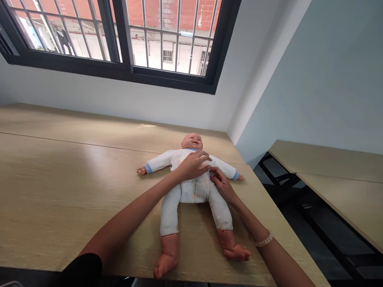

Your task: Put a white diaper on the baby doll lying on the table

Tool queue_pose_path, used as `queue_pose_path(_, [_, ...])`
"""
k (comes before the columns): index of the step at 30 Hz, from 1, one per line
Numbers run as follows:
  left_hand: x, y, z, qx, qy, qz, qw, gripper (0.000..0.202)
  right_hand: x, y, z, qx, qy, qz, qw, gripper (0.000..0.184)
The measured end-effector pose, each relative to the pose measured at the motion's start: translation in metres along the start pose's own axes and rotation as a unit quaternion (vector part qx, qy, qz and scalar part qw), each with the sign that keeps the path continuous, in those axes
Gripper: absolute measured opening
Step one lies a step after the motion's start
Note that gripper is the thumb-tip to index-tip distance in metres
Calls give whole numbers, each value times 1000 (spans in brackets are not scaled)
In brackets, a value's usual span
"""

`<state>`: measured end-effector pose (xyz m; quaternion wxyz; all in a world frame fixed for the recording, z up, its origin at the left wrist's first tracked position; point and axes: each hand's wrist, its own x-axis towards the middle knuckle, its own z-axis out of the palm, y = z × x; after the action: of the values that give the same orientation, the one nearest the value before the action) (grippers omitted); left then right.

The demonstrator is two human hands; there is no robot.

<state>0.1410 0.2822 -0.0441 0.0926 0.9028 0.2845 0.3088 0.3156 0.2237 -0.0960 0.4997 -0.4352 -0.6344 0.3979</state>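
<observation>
Though smooth-headed, doll (194,191) in cloth (188,194)

Head-worn view, facing forward and down

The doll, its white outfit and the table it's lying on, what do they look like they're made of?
The doll's head and feet: probably soft vinyl or plastic; smooth, with moulded features. 
The outfit: matt woven or knit cloth, judging by its soft creases and seams; fibre unclear. 
The table: wood-grain surface with a satin sheen, likely laminate, though veneer is possible.
</observation>
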Motion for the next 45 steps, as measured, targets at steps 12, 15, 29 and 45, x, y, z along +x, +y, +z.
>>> queue_pose_path(12, [-6,7,6,31,-111,135,984,23,7,24,-17,-70,142,18,987,45])
queue_pose_path(15, [-6,7,6,87,-100,128,983,32,9,33,-30,-133,156,22,979,36])
queue_pose_path(29, [-5,9,6,49,-173,98,979,40,-4,30,-43,-628,44,58,774,23])
queue_pose_path(45, [-8,13,13,150,-135,37,979,38,2,40,-41,-392,79,63,914,19])
